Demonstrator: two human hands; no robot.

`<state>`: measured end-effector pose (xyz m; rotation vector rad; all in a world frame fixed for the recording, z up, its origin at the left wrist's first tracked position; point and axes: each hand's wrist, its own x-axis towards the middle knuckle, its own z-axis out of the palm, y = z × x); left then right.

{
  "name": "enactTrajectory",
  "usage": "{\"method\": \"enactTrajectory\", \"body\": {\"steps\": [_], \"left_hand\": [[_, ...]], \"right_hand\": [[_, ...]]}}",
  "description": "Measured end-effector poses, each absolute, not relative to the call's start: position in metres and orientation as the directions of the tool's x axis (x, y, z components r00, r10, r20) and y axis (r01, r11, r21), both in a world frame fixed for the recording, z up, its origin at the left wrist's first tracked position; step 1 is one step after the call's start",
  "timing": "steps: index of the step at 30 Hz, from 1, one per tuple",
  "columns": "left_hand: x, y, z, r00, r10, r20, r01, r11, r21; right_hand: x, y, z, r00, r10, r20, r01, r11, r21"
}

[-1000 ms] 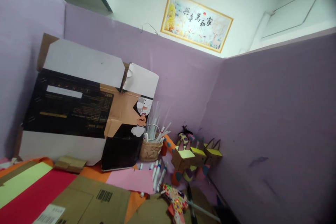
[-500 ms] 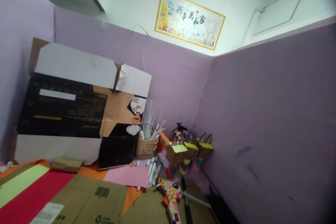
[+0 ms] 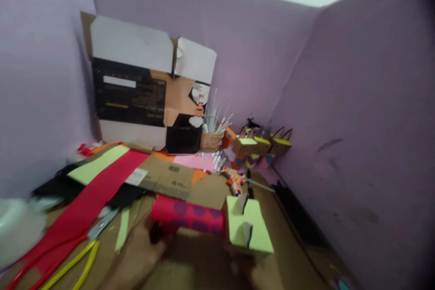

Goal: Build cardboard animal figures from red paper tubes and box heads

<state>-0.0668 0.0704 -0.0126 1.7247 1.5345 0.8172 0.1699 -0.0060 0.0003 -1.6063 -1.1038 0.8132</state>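
Note:
A red paper tube (image 3: 190,214) with purple dots lies sideways above the table, meeting a small box (image 3: 249,224) with a light green face. Two small pointed pieces stick up from that face. My left hand (image 3: 144,249) is closed around the tube's left end. Below the box's near edge, my right hand (image 3: 256,272) grips it; its fingers are blurred and partly hidden by the box. Beyond the box lies a flower-patterned glue gun (image 3: 234,179) with a glue stick in its back.
Red and yellow-handled scissors (image 3: 98,229) lie at left beside a long red strip (image 3: 91,192). A white roundish thing (image 3: 18,231) stands at the left edge. Behind are flattened cardboard (image 3: 132,99), a basket (image 3: 211,140) with sticks, loose markers and several finished-looking box figures (image 3: 261,145).
The view has tilted down. Both hands, the dotted tube and the light green box now show; none of them was visible before. The glue gun appears to lie where it was.

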Motion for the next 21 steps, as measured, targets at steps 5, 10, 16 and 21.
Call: {"method": "enactTrajectory", "body": {"steps": [5,10,16,21], "left_hand": [[-0.067,0.067,0.005,0.203,0.979,-0.006,0.515,-0.102,0.851],[-0.068,0.064,0.007,0.258,0.966,0.019,0.529,-0.157,0.834],[-0.070,0.063,0.008,0.239,0.967,0.090,0.529,-0.207,0.823],[-0.073,0.072,-0.001,0.255,0.966,0.042,0.577,-0.187,0.795]], "right_hand": [[0.175,-0.004,-0.007,0.339,0.940,0.044,0.274,-0.054,-0.960],[0.179,-0.003,-0.011,0.348,0.933,0.090,0.322,-0.029,-0.946],[0.206,0.005,0.007,0.407,0.898,0.168,0.144,0.119,-0.982],[0.253,0.017,0.030,0.516,0.833,0.200,0.110,0.167,-0.980]]}}
